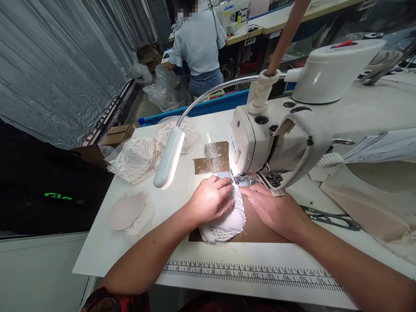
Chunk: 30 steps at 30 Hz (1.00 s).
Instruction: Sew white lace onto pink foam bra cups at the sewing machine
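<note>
A white lace bra cup (224, 227) lies on the sewing bed, its upper edge at the needle area of a white sewing machine (250, 138). My left hand (212, 199) rests over this cup, fingers bent and gripping it against the surface. On the other side of the lace edge, my right hand (271, 208) lies low with its fingers stretched out. Its fingertips touch or nearly touch the lace, close to the presser foot (238, 177). Whatever is under both palms is hidden.
Lace cups are stacked on the left (134, 158), with a beige pad (128, 211) nearer. A lit lamp (169, 158) hangs over the table. Dark scissors-like tool (334, 217) and beige cups (373, 208) lie right. A ruler strip (253, 275) runs along the front; a person (199, 47) sits beyond.
</note>
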Tool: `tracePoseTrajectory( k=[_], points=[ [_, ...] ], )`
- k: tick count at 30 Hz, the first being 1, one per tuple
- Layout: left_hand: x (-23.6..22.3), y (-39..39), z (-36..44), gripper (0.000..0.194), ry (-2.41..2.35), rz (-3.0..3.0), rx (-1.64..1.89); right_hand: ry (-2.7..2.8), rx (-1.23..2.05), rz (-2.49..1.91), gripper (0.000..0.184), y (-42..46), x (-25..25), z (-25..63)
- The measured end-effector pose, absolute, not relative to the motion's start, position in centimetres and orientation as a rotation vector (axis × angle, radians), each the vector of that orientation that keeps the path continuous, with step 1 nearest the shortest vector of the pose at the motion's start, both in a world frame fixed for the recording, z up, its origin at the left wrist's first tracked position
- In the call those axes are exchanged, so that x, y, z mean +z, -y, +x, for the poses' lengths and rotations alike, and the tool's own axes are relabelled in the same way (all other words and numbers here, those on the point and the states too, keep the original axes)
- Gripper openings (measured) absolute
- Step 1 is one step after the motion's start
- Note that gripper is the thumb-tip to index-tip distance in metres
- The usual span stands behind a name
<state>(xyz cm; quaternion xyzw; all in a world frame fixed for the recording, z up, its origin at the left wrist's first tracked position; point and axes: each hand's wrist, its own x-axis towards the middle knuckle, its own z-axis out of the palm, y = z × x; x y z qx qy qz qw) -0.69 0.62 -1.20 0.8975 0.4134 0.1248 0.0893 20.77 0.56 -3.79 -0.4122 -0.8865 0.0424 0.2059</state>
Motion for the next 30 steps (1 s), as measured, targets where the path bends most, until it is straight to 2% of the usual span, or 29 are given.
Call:
tracePoseTrajectory(
  k=[10,18,30],
  points=[
    [-1.28,-0.72,-0.53,0.048,-1.189,2.773,0.234,2.536,0.173,-1.113,0.034,-0.19,-3.32,20.99],
    [-1.51,-0.40,-0.51,0.038,-1.118,2.796,0.351,2.536,0.129,-1.102,0.034,-0.03,-3.69,21.01],
    [-1.50,-0.14,-0.56,0.044,-1.132,2.816,0.212,2.571,0.063,-1.085,0.035,-0.01,-3.18,20.88]
  ],
)
